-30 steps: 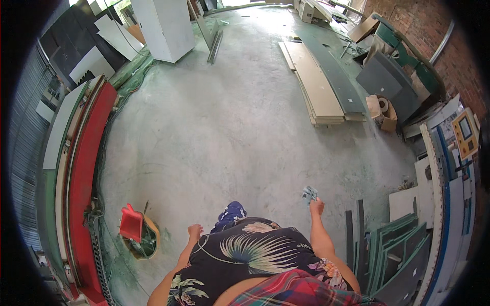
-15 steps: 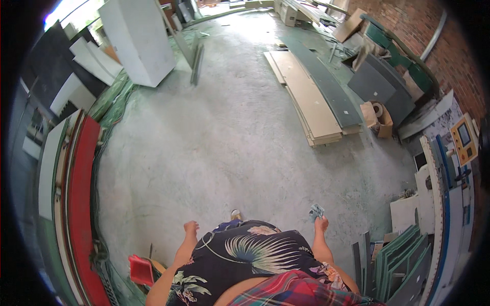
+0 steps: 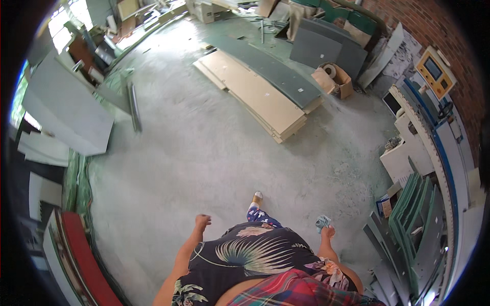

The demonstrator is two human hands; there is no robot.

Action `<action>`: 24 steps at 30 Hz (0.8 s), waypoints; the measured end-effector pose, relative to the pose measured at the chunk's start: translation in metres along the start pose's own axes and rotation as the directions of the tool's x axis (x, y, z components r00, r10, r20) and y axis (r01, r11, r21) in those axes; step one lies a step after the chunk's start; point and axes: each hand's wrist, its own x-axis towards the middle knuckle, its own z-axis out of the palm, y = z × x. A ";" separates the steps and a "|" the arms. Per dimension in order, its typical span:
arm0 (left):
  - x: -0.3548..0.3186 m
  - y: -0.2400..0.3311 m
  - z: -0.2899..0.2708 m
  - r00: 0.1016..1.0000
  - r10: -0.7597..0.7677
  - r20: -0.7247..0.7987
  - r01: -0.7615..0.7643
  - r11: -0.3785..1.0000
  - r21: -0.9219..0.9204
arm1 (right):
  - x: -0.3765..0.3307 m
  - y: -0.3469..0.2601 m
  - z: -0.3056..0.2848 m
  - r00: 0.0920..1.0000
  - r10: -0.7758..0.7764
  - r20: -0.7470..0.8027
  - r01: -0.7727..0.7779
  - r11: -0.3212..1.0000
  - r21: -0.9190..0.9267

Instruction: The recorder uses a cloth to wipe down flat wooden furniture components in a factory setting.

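My right hand (image 3: 328,232) hangs at my right side, closed around a crumpled grey-blue cloth (image 3: 322,222). The cloth bunches up beyond the fingers, above the floor. At my left side hangs my left hand (image 3: 203,220), its fingers loosely curled, with no object seen in it. Neither hand touches anything else. One foot in a light shoe (image 3: 258,196) is forward on the concrete floor (image 3: 168,173).
Long beige panels (image 3: 255,94) and dark grey panels (image 3: 265,69) lie stacked ahead. Green-edged sheets (image 3: 408,224) lean at the right beside a machine with a yellow control panel (image 3: 435,73). A red panel stack (image 3: 89,255) stands left; a tall white cabinet (image 3: 69,107) stands further ahead.
My view has turned right and moved forward, so the floor panels and the machine appear further left. A foot has stepped forward. The cloth stays in my right hand.
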 end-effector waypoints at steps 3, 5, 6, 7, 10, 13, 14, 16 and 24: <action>0.025 0.084 0.027 0.966 0.076 0.246 -0.159 0.927 0.338 | 0.021 -0.042 0.023 1.000 -0.004 0.024 0.006 0.998 -0.060; 0.043 0.115 0.040 0.941 0.054 0.335 -0.220 0.849 0.481 | 0.028 -0.090 0.042 0.998 0.033 0.046 -0.037 0.996 0.085; 0.051 0.144 0.050 0.891 0.074 0.448 -0.375 0.675 0.635 | 0.036 -0.126 0.051 0.997 0.054 0.058 -0.066 0.972 0.227; 0.062 0.169 0.054 0.831 0.058 0.554 -0.514 0.460 0.723 | 0.041 -0.167 0.061 0.995 -0.076 0.063 0.067 0.990 0.123; 0.089 0.223 0.063 0.800 -0.014 0.599 -0.571 0.287 0.769 | 0.044 -0.274 0.093 0.913 -0.397 0.088 0.393 0.917 0.062; 0.068 0.321 0.085 0.781 0.143 0.608 -0.622 0.086 0.778 | 0.058 -0.363 0.151 0.855 -0.518 0.003 0.517 0.854 0.058; 0.073 0.341 0.084 0.730 0.177 0.660 -0.673 0.018 0.740 | 0.049 -0.398 0.160 0.815 -0.580 -0.013 0.579 0.812 0.068; 0.096 0.372 0.072 0.695 0.175 0.697 -0.713 0.040 0.700 | 0.036 -0.460 0.176 0.774 -0.632 -0.033 0.633 0.770 0.079; 0.162 0.546 -0.022 0.378 -0.321 0.868 -0.866 0.208 0.454 | -0.017 -0.616 0.226 0.889 -0.459 0.002 0.440 0.854 0.278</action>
